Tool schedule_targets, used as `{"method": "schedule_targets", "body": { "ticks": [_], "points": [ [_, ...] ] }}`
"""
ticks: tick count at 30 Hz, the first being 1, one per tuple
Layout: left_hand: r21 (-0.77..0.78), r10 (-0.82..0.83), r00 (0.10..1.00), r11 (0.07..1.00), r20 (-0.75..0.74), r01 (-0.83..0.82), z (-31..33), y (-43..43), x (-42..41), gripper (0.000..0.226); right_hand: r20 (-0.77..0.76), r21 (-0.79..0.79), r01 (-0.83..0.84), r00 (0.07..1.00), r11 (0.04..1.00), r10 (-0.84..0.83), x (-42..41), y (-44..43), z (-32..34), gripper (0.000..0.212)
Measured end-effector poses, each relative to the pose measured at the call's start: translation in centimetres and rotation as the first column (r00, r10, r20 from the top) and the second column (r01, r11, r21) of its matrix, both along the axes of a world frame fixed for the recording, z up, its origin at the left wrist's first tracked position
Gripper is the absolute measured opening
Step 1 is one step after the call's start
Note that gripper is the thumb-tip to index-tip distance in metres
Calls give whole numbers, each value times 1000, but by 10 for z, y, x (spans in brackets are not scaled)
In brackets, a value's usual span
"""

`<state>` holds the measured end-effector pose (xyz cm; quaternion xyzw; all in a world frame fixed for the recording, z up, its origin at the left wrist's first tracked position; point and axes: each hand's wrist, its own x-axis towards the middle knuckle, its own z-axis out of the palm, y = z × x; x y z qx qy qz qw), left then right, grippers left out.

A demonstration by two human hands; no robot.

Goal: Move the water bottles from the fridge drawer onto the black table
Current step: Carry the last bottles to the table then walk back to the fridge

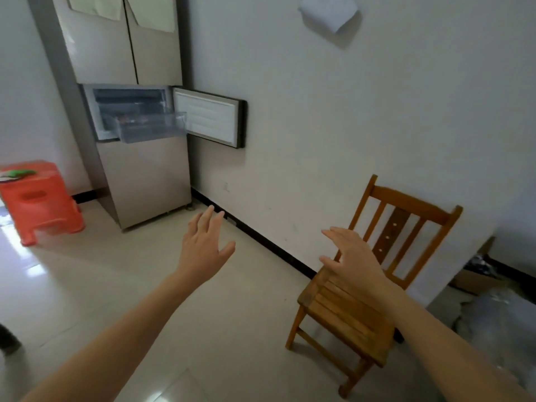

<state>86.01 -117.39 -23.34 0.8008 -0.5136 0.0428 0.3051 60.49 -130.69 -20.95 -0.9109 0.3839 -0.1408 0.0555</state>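
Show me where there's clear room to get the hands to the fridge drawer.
Bare floor runs between the stool and the chair, straight up to the fridge. The drawer is pulled out, with nothing in front of it. Its right side is tight: the open door stands there.

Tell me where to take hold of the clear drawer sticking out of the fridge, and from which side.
Best to take the clear drawer by the top rim of its front wall, hooking over it from above and coming straight from the front. It juts out of the fridge with that wall facing the room, and the open door stands close beside it on the wall side.
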Motion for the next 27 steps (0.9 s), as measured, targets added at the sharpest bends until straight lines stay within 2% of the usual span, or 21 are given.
{"method": "schedule_targets", "body": {
  "ticks": [4,12,20,27],
  "points": [
    [-68,101,994,993,30,-99,8,-48,-6,67,-8,-31,-79,997,996,79,1,-73,9,58],
    [-58,316,948,948,35,-314,3,-101,-17,64,-70,-53,-294,955,954,290,24,-181,17,59],
    [-25,486,873,874,48,-485,-5,-99,16,65,-77,-11,-439,896,898,437,82,-227,-3,60],
    [-54,580,812,815,65,-577,-10,-109,92,65,-62,-39,-528,848,848,526,175,-257,-1,60]
  ]
}}
